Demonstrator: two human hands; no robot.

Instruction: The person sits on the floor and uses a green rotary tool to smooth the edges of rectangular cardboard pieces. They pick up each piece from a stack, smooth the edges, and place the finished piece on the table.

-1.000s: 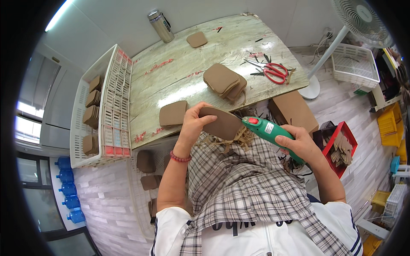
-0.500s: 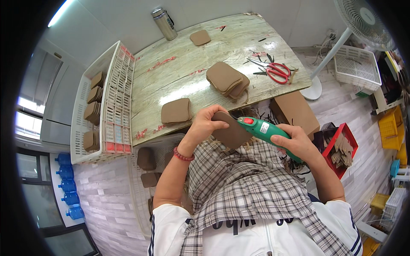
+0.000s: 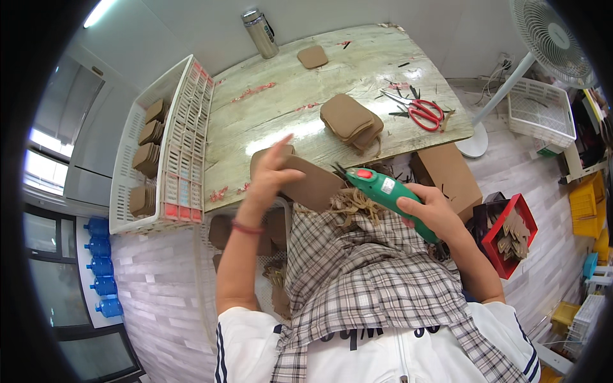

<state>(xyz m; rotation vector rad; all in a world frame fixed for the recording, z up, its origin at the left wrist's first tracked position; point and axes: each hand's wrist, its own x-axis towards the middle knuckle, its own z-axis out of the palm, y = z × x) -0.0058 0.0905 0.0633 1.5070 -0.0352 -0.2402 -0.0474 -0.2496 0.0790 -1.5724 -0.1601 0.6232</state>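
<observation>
My right hand [image 3: 431,210] is wrapped round green electric scissors [image 3: 388,190] with a red button, their dark blades pointing up and left. My left hand [image 3: 271,175], smeared by motion, has a flat brown rounded piece [image 3: 314,186] between its thumb and fingers hidden behind it; the index finger sticks out. The piece is left of the blades, apart from them. Behind that hand another brown piece [image 3: 260,155] lies at the table's near edge. A stack of brown pieces [image 3: 346,117] sits further in. Thin tan offcuts [image 3: 359,207] hang at my lap.
Red-handled scissors [image 3: 424,115] lie among dark scraps on the table [image 3: 236,121]. A steel flask [image 3: 260,33] and a single brown piece [image 3: 312,57] are at the back. White crate [image 3: 185,147] left, red-rimmed box [image 3: 495,246] and fan [image 3: 546,38] right.
My left hand has swung left with the brown piece, away from the blades. The electric scissors have shifted slightly left. The view has turned a little, and the offcuts at my lap show more.
</observation>
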